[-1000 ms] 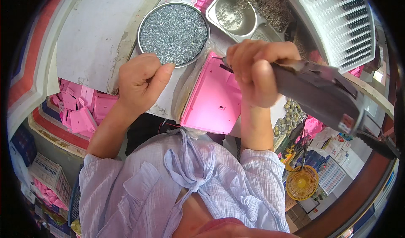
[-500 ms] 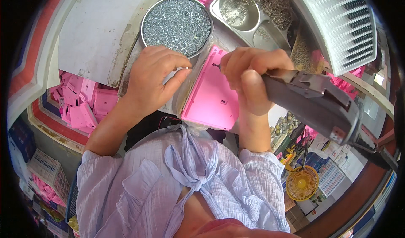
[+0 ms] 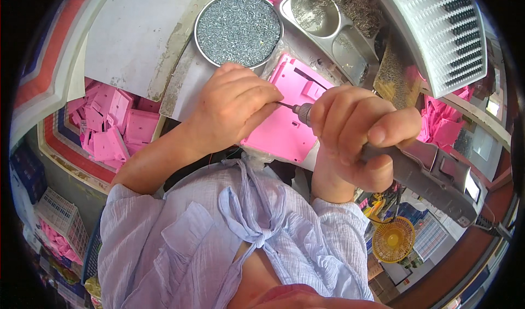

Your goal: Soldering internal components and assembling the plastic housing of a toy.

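Observation:
My right hand is wrapped round a grey electric screwdriver, its thin bit pointing left. At the bit's tip, the thumb and fingers of my left hand are pinched together. A screw was visible in that pinch a moment before; the fingertips now hide it. Below the bit lies a pink plastic panel, flat, with a slot and small holes. Just beyond my left hand stands a round metal bowl filled with small silvery screws.
A metal compartment tray of small metal parts stands at the far right of the panel. Beside it is a white rack with rows of dark pegs. Pink plastic pieces fill a bin at left. A yellow basket sits lower right.
My left hand has moved right, up to the bit. The screwdriver has shifted right and down, its bit now at my left fingertips, and the panel appears turned slightly.

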`<control>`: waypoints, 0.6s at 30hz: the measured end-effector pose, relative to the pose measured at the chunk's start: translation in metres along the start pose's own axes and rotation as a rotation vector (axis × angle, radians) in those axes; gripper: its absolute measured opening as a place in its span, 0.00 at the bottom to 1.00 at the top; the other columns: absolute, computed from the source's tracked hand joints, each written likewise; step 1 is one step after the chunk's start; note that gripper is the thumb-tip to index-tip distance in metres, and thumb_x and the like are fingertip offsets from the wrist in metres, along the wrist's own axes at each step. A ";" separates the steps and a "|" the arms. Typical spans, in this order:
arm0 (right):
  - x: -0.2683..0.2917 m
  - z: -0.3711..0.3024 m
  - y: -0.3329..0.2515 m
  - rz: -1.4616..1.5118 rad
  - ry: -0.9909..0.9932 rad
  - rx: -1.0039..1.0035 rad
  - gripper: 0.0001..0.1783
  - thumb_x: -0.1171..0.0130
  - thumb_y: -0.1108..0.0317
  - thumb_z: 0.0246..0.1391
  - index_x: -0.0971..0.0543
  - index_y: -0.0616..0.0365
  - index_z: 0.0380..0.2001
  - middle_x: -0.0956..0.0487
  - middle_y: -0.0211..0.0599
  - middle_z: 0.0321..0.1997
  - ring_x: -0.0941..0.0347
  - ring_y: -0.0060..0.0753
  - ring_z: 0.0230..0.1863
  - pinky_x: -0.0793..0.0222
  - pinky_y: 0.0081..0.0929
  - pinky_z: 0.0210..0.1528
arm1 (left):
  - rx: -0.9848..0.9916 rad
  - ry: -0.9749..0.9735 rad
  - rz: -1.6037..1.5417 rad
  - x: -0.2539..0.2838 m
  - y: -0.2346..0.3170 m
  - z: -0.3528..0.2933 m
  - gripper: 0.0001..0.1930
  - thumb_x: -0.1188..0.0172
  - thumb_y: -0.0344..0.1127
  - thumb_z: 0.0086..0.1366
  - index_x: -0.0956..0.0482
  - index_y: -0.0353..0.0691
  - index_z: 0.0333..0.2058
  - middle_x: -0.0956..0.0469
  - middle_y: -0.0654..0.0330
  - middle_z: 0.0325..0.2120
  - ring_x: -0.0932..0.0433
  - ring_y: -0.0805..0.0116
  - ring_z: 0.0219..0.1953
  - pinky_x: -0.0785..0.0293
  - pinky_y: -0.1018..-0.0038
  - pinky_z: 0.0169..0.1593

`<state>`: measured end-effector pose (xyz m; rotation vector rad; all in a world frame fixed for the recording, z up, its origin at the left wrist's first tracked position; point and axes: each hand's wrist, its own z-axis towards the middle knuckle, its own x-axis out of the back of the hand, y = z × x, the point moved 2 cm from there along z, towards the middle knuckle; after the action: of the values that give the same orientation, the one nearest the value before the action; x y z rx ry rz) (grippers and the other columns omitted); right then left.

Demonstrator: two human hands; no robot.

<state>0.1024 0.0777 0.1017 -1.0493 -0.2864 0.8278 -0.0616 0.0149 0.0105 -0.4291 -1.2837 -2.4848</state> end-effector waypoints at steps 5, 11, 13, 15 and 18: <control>-0.010 -0.005 -0.002 -0.033 0.017 -0.016 0.13 0.45 0.56 0.68 0.29 0.51 0.46 0.29 0.23 0.18 0.35 0.21 0.17 0.38 0.25 0.19 | -0.019 -0.040 0.042 0.007 0.005 -0.004 0.12 0.28 0.26 0.52 0.19 0.39 0.36 0.17 0.60 0.32 0.20 0.60 0.33 0.29 0.64 0.42; -0.018 -0.009 -0.015 -0.057 0.039 -0.022 0.13 0.45 0.54 0.69 0.29 0.51 0.46 0.29 0.23 0.19 0.35 0.22 0.17 0.38 0.25 0.21 | -0.096 -0.008 0.066 0.009 0.008 -0.003 0.12 0.27 0.27 0.49 0.19 0.40 0.34 0.18 0.61 0.30 0.21 0.60 0.32 0.28 0.64 0.43; -0.021 -0.012 -0.013 -0.064 0.047 -0.034 0.13 0.45 0.54 0.69 0.29 0.51 0.46 0.29 0.23 0.19 0.36 0.22 0.17 0.39 0.26 0.21 | -0.120 -0.029 0.073 0.011 0.009 -0.003 0.13 0.27 0.27 0.49 0.19 0.39 0.34 0.19 0.61 0.29 0.21 0.60 0.31 0.28 0.64 0.43; -0.026 -0.011 -0.008 -0.063 0.046 -0.041 0.14 0.45 0.54 0.69 0.29 0.51 0.46 0.30 0.23 0.19 0.36 0.22 0.17 0.39 0.27 0.22 | -0.117 -0.059 0.084 0.016 0.008 -0.008 0.13 0.26 0.28 0.49 0.19 0.39 0.34 0.19 0.61 0.30 0.21 0.60 0.32 0.28 0.63 0.43; -0.026 -0.015 -0.005 -0.037 0.060 -0.036 0.14 0.44 0.55 0.68 0.30 0.52 0.45 0.31 0.24 0.18 0.37 0.23 0.16 0.40 0.29 0.21 | -0.118 -0.119 0.076 0.020 0.001 -0.008 0.13 0.27 0.31 0.51 0.19 0.40 0.35 0.19 0.61 0.33 0.21 0.58 0.38 0.30 0.60 0.46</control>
<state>0.0959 0.0483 0.1032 -1.0977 -0.2704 0.7587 -0.0800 0.0047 0.0149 -0.6510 -1.1445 -2.5121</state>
